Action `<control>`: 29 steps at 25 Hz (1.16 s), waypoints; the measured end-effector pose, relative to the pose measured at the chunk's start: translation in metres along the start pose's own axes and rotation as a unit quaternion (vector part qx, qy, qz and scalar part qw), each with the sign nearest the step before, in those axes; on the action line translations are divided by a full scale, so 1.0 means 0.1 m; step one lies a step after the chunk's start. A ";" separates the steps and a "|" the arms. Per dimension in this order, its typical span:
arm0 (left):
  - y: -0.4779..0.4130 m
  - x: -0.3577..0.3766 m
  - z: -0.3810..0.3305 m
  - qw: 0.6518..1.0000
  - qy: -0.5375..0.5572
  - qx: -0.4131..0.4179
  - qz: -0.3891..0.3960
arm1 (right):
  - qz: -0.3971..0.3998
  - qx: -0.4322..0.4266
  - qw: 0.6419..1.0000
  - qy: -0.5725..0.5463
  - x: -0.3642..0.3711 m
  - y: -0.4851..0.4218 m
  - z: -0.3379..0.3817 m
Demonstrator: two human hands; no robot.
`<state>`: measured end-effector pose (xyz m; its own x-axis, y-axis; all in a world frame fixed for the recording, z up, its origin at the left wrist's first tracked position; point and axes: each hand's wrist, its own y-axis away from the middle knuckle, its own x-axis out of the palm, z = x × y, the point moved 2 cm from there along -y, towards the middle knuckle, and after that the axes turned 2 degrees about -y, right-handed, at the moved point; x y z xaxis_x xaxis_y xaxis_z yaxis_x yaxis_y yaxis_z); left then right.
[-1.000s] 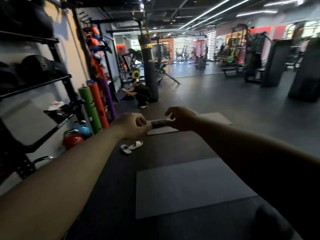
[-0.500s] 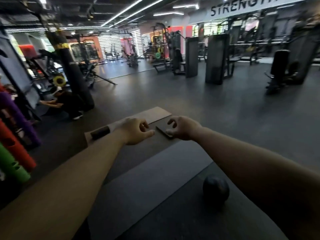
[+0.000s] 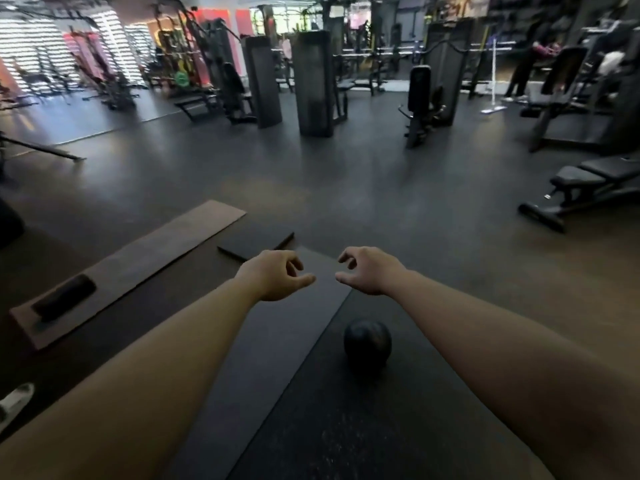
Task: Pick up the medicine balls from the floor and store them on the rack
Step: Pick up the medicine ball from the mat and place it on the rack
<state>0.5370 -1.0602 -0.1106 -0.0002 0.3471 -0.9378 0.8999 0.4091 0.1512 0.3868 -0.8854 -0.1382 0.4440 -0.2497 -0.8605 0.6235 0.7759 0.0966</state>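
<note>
A dark medicine ball (image 3: 367, 344) rests on the black rubber floor, between my two forearms and nearer to me than my hands. My left hand (image 3: 277, 275) and my right hand (image 3: 367, 270) are stretched out ahead at mid-frame, a short gap between them. Both hold nothing, fingers loosely curled and apart. Neither hand touches the ball. The storage rack is out of view.
A grey mat (image 3: 277, 341) lies under my left forearm. A brown mat (image 3: 145, 265) with a black foam roller (image 3: 64, 297) lies to the left, and a small black pad (image 3: 256, 242) beyond my hands. A bench (image 3: 585, 188) stands at right; weight machines (image 3: 311, 84) farther back.
My view has swung right, away from the rack on the left wall. The ball has come into view and now lies between my arms. My hands stay empty and have spread slightly.
</note>
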 end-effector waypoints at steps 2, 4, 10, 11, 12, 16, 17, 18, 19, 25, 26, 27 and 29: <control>-0.37 0.17 -0.12 0.999 0.000 0.027 0.023 | 0.007 0.032 0.999 0.006 -0.01 -0.09 -0.33; -0.77 0.34 -0.28 0.998 -0.006 0.047 0.046 | 0.007 0.064 0.998 0.016 -0.05 -0.23 -0.73; -2.22 0.90 -0.50 0.993 -0.041 0.058 0.096 | 0.036 0.118 0.992 0.035 -0.04 -1.23 -2.04; -2.53 0.99 -0.48 0.993 -0.045 0.050 0.100 | 0.043 0.122 0.991 0.033 0.00 -1.50 -2.24; -2.84 1.07 -0.45 0.993 -0.043 0.038 0.107 | 0.054 0.126 0.990 0.028 0.05 -1.76 -2.44; -3.92 1.46 -0.28 0.989 -0.024 -0.012 0.148 | 0.109 0.136 0.984 0.021 0.40 -2.62 -3.10; -4.13 1.59 -0.23 0.988 -0.019 -0.015 0.154 | 0.116 0.140 0.983 0.018 0.49 -2.80 -3.25; -4.37 1.77 -0.18 0.987 -0.010 -0.020 0.161 | 0.124 0.145 0.982 0.013 0.62 -3.02 -3.43; -4.60 1.98 -0.11 0.985 -0.003 -0.024 0.169 | 0.131 0.153 0.979 0.009 0.76 -3.23 -3.61; -5.86 3.79 0.42 0.968 0.042 -0.022 0.246 | 0.165 0.225 0.960 -0.020 2.10 -4.33 -4.80; -6.07 4.19 0.56 0.966 0.059 -0.030 0.251 | 0.169 0.236 0.957 -0.027 2.44 -4.49 -5.02; -6.24 4.61 0.70 0.963 0.071 -0.041 0.256 | 0.172 0.247 0.953 -0.034 2.82 -4.62 -5.25; -6.50 5.46 0.98 0.954 0.075 -0.063 0.283 | 0.191 0.268 0.943 -0.046 3.58 -4.81 -5.69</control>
<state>-0.0048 -1.2191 -0.7520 0.3994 0.6548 -0.6416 0.7150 0.2155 0.6650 -0.1199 -1.0186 -0.7776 0.7407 -0.0783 -0.6672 0.6310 0.4218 0.6511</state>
